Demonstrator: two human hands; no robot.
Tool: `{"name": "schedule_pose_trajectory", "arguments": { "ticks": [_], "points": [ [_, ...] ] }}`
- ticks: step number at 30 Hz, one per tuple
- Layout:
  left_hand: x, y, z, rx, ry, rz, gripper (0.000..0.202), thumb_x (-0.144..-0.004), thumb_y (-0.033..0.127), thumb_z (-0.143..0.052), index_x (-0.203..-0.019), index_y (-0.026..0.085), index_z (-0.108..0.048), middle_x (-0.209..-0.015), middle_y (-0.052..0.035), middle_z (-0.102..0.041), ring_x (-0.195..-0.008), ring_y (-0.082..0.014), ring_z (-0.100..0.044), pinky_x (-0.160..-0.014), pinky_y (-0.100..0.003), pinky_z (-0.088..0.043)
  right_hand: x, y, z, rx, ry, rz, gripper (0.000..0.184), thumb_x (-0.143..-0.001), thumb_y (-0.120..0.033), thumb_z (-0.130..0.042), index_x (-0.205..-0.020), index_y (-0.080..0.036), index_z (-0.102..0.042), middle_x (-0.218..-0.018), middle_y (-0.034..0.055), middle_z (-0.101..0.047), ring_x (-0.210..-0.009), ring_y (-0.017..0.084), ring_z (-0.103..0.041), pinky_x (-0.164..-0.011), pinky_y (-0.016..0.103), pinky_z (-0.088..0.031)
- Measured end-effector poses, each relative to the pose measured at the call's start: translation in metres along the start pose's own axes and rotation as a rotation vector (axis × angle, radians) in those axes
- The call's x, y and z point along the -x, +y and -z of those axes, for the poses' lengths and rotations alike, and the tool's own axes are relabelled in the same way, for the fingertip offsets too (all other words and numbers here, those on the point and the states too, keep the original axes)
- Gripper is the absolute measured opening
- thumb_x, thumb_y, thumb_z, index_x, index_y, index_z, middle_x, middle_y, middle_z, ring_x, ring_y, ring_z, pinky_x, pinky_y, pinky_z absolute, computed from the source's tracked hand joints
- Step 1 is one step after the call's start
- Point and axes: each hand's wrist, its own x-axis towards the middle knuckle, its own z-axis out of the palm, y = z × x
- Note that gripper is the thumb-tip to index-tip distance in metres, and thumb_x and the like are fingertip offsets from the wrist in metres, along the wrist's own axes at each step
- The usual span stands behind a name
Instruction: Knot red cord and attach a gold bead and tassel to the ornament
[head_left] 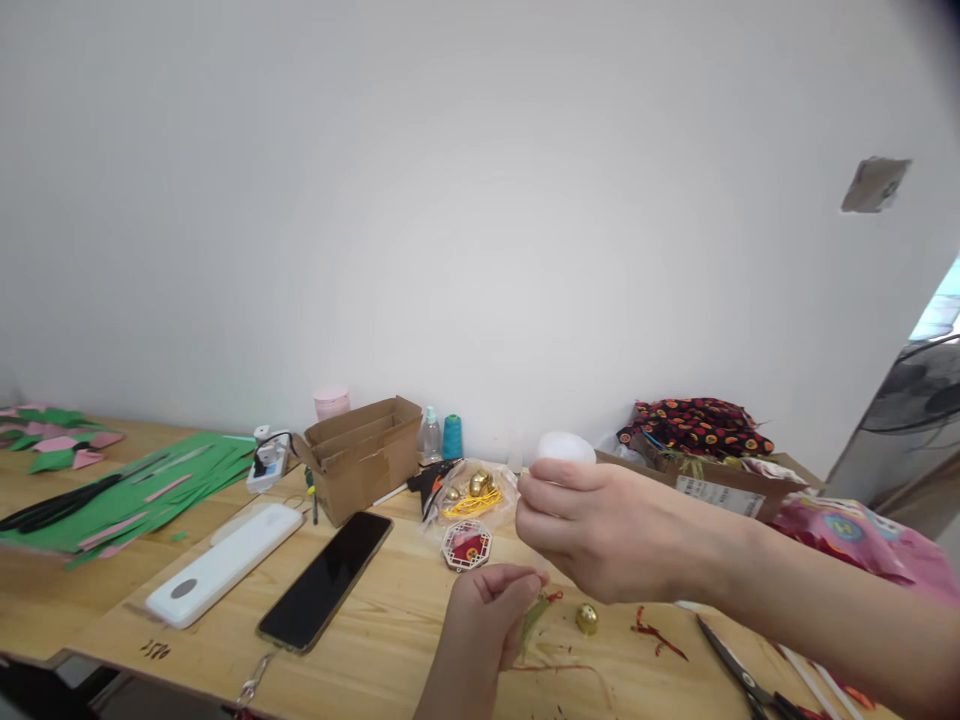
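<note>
My left hand (491, 612) is closed in a pinch low in the middle of the view. From its fingertips hangs a small, narrow green piece (534, 618) with a bit of red cord (555, 597) at its top. Just above and to the right, my right hand (585, 520) has its fingers pinched together; whatever lies between them is hidden. A gold bell (587, 619) rests on the table below my right hand. Behind the left hand lies an octagonal lattice ornament (466, 546) with a red centre.
Scissors (739, 668) and red cord scraps (660, 636) lie at right. A phone (328, 580), a long white device (225, 563) and a cardboard box (366, 458) stand left. Behind are a bag with gold bells (478, 488), a teal thread spool (452, 438) and patterned fabric (697, 425).
</note>
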Motion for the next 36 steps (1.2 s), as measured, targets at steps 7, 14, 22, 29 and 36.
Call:
{"name": "schedule_pose_trajectory", "arguments": {
  "ticks": [7,14,22,29,36],
  "points": [
    [0.0035,0.0054,0.0011,0.026,-0.012,-0.05,0.023,-0.056,0.028,-0.068,-0.046,0.014,-0.052,-0.032,0.013,-0.024,-0.033,-0.0009,-0.01,-0.034,-0.017,-0.005,-0.0065,0.0076,0.0005,-0.016,0.008,0.027,0.019,-0.079,-0.011,-0.05,-0.064,-0.016,-0.06,-0.073,0.0015,-0.052,-0.079,0.017,-0.048,-0.081,0.031,-0.035],
    [0.004,0.0064,0.0022,0.042,-0.004,-0.033,0.02,-0.056,0.027,-0.068,-0.05,0.014,-0.054,-0.033,0.0135,-0.023,-0.034,-0.0006,-0.008,-0.033,-0.017,-0.005,-0.008,0.0095,-0.0016,-0.014,0.018,0.024,0.021,-0.077,-0.009,-0.052,-0.058,-0.017,-0.058,-0.072,0.0007,-0.051,-0.075,0.016,-0.046,-0.077,0.031,-0.036],
    [0.0031,0.005,0.0032,0.068,-0.009,-0.027,0.02,-0.056,0.025,-0.069,-0.049,0.013,-0.055,-0.034,0.0132,-0.023,-0.033,-0.0005,-0.009,-0.033,-0.016,-0.005,-0.0077,0.0105,-0.0027,-0.015,0.021,0.019,0.022,-0.078,-0.008,-0.049,-0.06,-0.016,-0.057,-0.071,0.001,-0.051,-0.073,0.015,-0.044,-0.076,0.03,-0.035],
    [0.0022,0.0037,0.002,0.079,-0.017,-0.027,0.015,-0.055,0.024,-0.069,-0.051,0.013,-0.059,-0.033,0.0135,-0.022,-0.033,-0.0004,-0.008,-0.033,-0.016,-0.005,-0.0089,0.0112,-0.0007,-0.02,0.016,0.012,0.022,-0.079,-0.008,-0.048,-0.06,-0.016,-0.057,-0.068,0.0005,-0.049,-0.069,0.015,-0.043,-0.072,0.029,-0.034],
    [0.0049,0.0062,-0.0003,0.07,-0.016,-0.037,0.017,-0.057,0.024,-0.068,-0.051,0.013,-0.057,-0.035,0.0132,-0.022,-0.035,-0.001,-0.008,-0.033,-0.016,-0.005,-0.0089,0.0112,0.0007,-0.032,0.006,0.014,0.025,-0.077,-0.005,-0.048,-0.056,-0.017,-0.056,-0.069,0.0012,-0.049,-0.072,0.015,-0.042,-0.073,0.029,-0.033]
  ]
}}
